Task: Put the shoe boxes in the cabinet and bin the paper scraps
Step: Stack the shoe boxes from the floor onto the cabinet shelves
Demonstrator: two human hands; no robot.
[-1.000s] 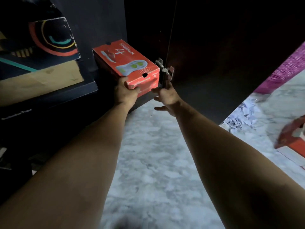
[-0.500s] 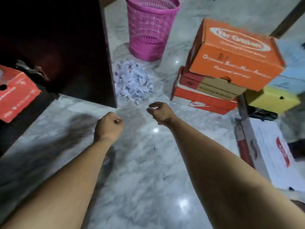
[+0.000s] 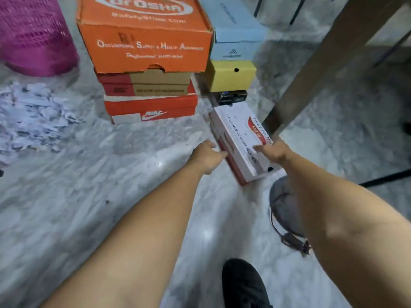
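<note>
A white shoe box (image 3: 240, 138) with red sides lies on the marble floor, angled away from me. My left hand (image 3: 206, 155) presses against its left side and my right hand (image 3: 272, 151) rests on its lid at the right edge, so the box sits between both hands. Behind it stands a stack: a big orange box (image 3: 144, 41) on a red-and-brown box (image 3: 144, 85) on a red box (image 3: 151, 107). To the right, a blue box (image 3: 233, 30) tops a yellow box (image 3: 231, 75). Paper scraps (image 3: 33, 114) lie in a heap at the left.
A pink mesh bin (image 3: 33, 36) stands at the top left, beside the scraps. A brown wooden table leg (image 3: 322, 63) slants right of the white box. A grey round object with a cable (image 3: 284, 210) and a black shoe (image 3: 242, 285) are near my feet.
My view has swung from the cabinet with the red box inside to the stacks on the floor. Both hands, empty half a second ago, have reached onto the white shoe box.
</note>
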